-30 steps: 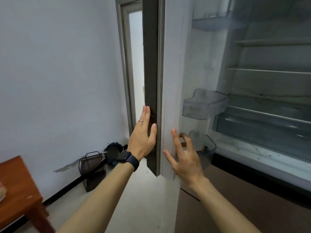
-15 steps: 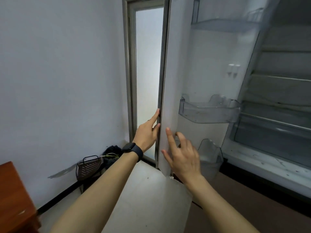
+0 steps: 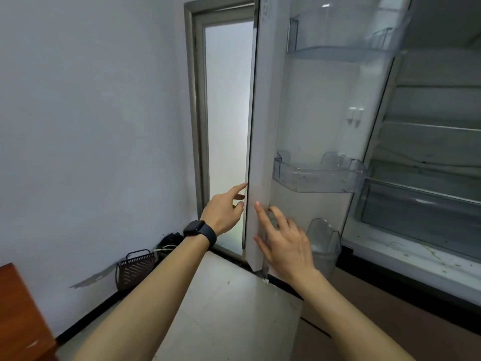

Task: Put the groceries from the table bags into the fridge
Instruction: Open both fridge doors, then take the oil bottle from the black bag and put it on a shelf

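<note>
The fridge door (image 3: 263,131) stands swung wide to the left, its white inner side facing me with clear plastic door bins (image 3: 316,175). My left hand (image 3: 223,211), with a dark watch on the wrist, touches the door's outer edge with spread fingers. My right hand (image 3: 285,242) rests flat on the door's inner edge, fingers apart. Neither hand holds anything. The fridge interior (image 3: 426,157) at the right shows bare glass shelves and a drawer. No groceries or bags are in view.
A frosted glass room door (image 3: 225,121) in a grey frame stands behind the fridge door. A dark mesh basket (image 3: 135,265) and cables lie on the floor by the white wall. A corner of a red-brown wooden table (image 3: 20,319) shows at the lower left.
The fridge door has swung further open to the left, showing more of its inner side. Both hands followed its edge, the left loosening from a grip to a fingertip touch.
</note>
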Demonstrator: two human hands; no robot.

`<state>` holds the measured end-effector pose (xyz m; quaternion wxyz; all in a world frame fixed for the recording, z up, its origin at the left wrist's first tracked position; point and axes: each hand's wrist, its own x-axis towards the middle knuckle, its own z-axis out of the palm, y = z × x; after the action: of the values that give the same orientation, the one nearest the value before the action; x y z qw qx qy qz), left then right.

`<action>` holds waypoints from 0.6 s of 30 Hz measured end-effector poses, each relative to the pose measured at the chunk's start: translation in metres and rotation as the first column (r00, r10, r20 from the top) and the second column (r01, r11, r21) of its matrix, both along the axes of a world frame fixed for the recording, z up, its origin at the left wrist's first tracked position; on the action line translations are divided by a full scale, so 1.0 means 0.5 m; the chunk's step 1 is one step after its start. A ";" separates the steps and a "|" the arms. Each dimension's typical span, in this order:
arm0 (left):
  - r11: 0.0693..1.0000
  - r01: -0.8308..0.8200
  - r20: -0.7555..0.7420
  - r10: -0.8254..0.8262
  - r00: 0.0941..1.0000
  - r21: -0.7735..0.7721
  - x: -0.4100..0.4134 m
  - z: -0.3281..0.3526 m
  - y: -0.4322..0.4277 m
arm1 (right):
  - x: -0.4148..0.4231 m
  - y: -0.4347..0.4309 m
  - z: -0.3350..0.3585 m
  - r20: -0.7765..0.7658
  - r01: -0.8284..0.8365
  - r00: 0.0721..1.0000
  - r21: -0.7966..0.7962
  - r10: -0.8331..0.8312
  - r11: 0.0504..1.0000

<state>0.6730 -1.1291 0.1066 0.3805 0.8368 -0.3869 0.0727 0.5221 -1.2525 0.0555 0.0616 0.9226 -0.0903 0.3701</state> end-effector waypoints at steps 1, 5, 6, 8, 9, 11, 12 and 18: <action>1.000 0.000 -0.002 0.000 1.000 0.010 -0.010 -0.002 0.012 | -0.008 0.001 0.003 -0.030 -0.008 1.000 0.012 0.009 1.000; 0.999 -0.045 0.035 0.044 0.998 0.028 -0.071 -0.010 0.074 | -0.058 0.011 0.012 -0.115 -0.024 0.993 0.106 0.036 0.994; 0.998 -0.051 0.046 0.050 0.998 0.030 -0.092 -0.014 0.093 | -0.075 0.016 0.012 -0.115 -0.030 0.992 0.139 0.046 0.990; 0.997 -0.067 0.043 0.066 0.997 0.029 -0.140 -0.025 0.135 | -0.113 0.032 0.011 -0.107 -0.064 0.990 0.225 0.090 0.972; 0.996 -0.083 0.036 0.082 0.996 0.027 -0.166 -0.034 0.159 | -0.134 0.042 0.009 -0.094 -0.092 0.988 0.279 0.122 0.956; 0.992 -0.125 0.022 0.124 0.992 0.027 -0.217 -0.059 0.210 | -0.180 0.065 -0.004 -0.052 -0.150 0.982 0.378 0.182 0.914; 0.990 -0.142 0.009 0.141 0.990 0.025 -0.241 -0.075 0.235 | -0.203 0.079 -0.014 -0.030 -0.175 0.978 0.413 0.205 0.894; 0.943 -0.314 -0.047 0.320 0.946 0.109 -0.385 -0.191 0.404 | -0.301 0.190 -0.111 -0.070 -0.269 0.925 0.575 0.375 0.772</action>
<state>0.4802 -0.9270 0.0112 0.3337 0.9080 -0.2380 0.0870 0.3714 -1.1573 -0.0001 -0.2655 0.9314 -0.0280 0.2475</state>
